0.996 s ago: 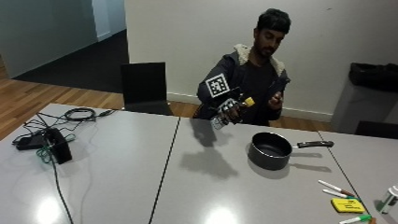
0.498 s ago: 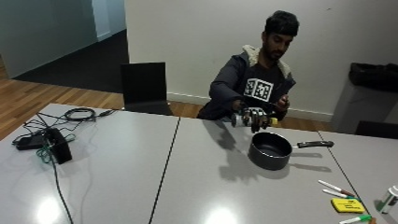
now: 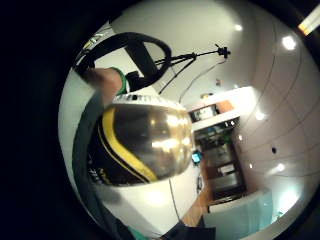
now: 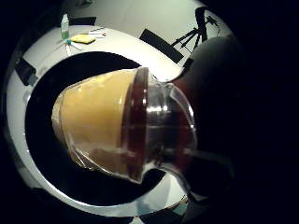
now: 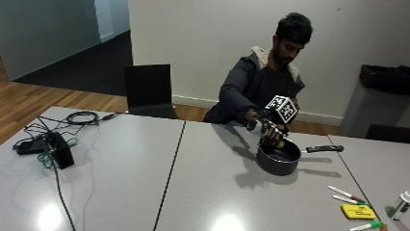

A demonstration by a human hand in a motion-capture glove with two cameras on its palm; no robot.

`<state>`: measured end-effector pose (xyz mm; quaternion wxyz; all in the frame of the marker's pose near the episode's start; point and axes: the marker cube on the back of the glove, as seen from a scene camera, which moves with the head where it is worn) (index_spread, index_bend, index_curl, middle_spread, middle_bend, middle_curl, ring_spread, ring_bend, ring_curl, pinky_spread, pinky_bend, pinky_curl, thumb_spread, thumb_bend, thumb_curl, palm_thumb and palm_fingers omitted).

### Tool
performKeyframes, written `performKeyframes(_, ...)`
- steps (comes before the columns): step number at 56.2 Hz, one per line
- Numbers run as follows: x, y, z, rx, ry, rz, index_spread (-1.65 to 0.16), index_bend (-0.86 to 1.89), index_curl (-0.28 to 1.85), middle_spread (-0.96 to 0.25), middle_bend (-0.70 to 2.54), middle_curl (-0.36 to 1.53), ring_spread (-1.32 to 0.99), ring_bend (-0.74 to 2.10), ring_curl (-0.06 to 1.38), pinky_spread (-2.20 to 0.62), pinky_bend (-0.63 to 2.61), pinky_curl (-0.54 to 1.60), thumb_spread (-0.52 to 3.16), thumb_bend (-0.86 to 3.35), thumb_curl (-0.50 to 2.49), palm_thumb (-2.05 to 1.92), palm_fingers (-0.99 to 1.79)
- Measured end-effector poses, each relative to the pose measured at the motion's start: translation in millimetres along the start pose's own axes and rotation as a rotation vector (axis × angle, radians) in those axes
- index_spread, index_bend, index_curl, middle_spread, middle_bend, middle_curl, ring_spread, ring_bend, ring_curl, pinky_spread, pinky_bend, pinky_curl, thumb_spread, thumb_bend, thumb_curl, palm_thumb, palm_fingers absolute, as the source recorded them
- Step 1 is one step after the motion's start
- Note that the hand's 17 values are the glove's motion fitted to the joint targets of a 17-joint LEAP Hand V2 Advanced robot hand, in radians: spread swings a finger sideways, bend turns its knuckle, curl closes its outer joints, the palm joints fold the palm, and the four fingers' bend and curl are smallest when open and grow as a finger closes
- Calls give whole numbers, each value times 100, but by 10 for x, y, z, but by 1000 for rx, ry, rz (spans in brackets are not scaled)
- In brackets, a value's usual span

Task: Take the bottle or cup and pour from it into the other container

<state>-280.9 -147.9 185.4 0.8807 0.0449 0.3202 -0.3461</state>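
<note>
In the outside view my gloved right hand (image 5: 268, 128) grips a bottle (image 5: 274, 142) and holds it tilted, mouth down, over a black pot (image 5: 279, 165) on the grey table. The pot's handle (image 5: 324, 148) points right. The thumb side palm view shows the bottle (image 4: 103, 130), yellowish with a dark red ring, lying across the pot's black inside (image 4: 44, 79). In the little finger side palm view the bottle (image 3: 145, 145) is shiny with a black and yellow label, close to the palm. I cannot see any liquid falling.
Markers (image 5: 346, 195), a yellow pad (image 5: 357, 211) and a small bottle (image 5: 400, 204) lie at the table's right end. A black device with cables (image 5: 57, 149) sits at the left end. A black chair (image 5: 148, 90) stands behind the table.
The hand has carried the bottle rightwards from above the bare table to over the pot, lowered it and tipped it toward the pot.
</note>
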Motion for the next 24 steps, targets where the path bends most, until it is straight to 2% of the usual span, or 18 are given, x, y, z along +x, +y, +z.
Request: performKeyframes(24, -100, 54, -34, 7, -46, -23, -35, 24, 50, -30, 52, 50, -29, 52, 41, -2, 14, 27, 72, -3, 59, 102, 121)
